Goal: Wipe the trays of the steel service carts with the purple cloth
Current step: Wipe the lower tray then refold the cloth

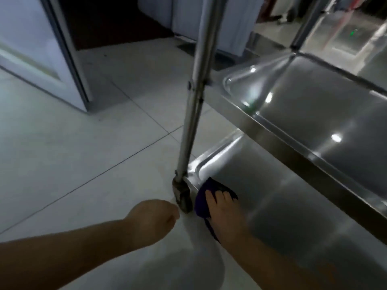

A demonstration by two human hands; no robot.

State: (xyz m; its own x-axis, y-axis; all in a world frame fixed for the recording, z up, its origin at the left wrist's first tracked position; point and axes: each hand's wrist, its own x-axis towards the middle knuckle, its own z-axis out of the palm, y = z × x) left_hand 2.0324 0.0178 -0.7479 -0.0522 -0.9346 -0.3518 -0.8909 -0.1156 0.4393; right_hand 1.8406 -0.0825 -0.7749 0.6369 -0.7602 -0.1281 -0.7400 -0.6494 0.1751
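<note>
A steel service cart fills the right side. Its bottom tray [282, 206] lies low near the floor, and a middle tray [314, 105] sits above it. My right hand [225, 210] lies flat on the purple cloth [202, 203], pressing it onto the near left corner of the bottom tray with fingers straight. My left hand [155, 219] hovers over the floor just left of the cart's caster wheel [184, 197]; its fingers curl under and hold nothing that I can see.
The cart's upright steel post [193, 105] rises from the caster at the corner. White floor tiles [94, 143] spread to the left. A white door or cabinet panel [41, 51] stands at the upper left, beside a dark opening.
</note>
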